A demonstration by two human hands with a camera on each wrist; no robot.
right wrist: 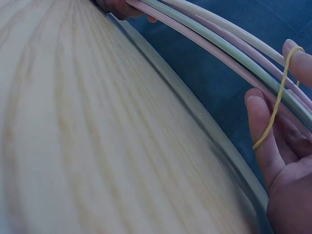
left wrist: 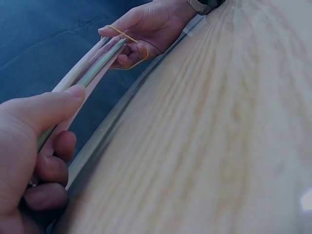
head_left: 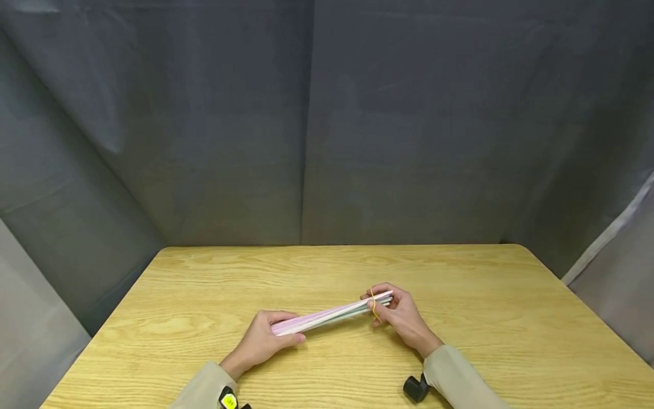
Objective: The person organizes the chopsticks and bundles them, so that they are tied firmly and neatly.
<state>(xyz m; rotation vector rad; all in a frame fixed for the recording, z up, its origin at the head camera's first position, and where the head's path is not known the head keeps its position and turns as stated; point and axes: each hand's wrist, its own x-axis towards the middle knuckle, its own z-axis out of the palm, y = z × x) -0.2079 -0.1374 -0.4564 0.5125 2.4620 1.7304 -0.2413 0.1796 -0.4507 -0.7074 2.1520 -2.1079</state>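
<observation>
Pastel sticks [head_left: 332, 315] span from the left grip [head_left: 264, 336], curled round one end, to the right grip [head_left: 402, 316], spread inside a yellow rubber band [right wrist: 280, 99] encircling the other; banding seems in hand, next likely calling for the band's release.

Makeshift booth: dark drapes [head_left: 409, 125] around a wood-grain table [head_left: 230, 278].

A small bright yellow patch [head_left: 229, 401] stands out on the black device [head_left: 225, 391] at the left sleeve [head_left: 201, 387], its dark marks too tiny for me to read from my remote post. Across all three views, I find no legible word, number, brand or sign.
</observation>
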